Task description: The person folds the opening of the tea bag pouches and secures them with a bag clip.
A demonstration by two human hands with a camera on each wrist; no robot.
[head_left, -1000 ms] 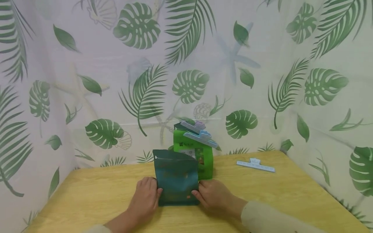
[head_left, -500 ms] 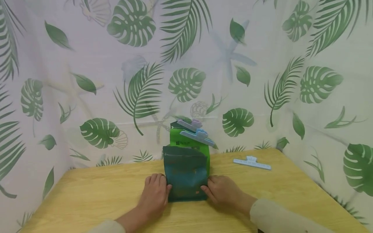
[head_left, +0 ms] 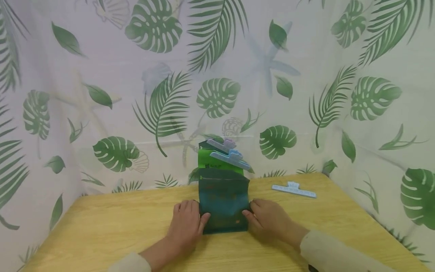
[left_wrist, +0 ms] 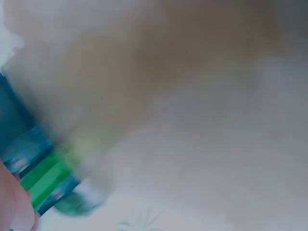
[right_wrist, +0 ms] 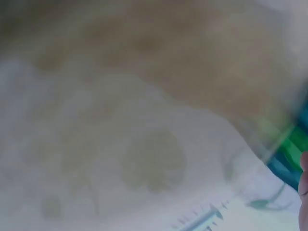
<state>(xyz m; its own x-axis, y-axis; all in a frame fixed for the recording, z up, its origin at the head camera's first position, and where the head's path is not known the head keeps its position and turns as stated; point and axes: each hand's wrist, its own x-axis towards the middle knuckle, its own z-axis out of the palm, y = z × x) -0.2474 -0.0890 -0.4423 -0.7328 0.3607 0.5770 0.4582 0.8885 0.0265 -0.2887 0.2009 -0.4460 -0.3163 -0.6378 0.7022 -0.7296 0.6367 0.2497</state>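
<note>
A dark teal pouch (head_left: 224, 207) stands upright on the table, its top without a clip. My left hand (head_left: 187, 224) holds its left side near the bottom, thumb on the front face. The right hand (head_left: 272, 219) pinches the opposite side at about the same height. Directly behind it is a bright green pouch (head_left: 217, 160), mostly covered, with a blue sealing clip (head_left: 231, 159) slanting across its top. Farther back shows the corner of another dark pouch (head_left: 202, 145) under a purple clip (head_left: 221, 144). Both wrist views are largely blurred, with pouch edges and fingers at their borders.
A loose pale blue clip (head_left: 293, 190) lies on the wooden table (head_left: 112, 226) at the back right. Leaf-patterned curtains (head_left: 163, 124) enclose the table at the back and both sides.
Both hands have shifted the dark teal pouch to the right and slightly back, so it now covers more of the green pouch. The clips and rear pouches have stayed put; the head view has shifted slightly.
</note>
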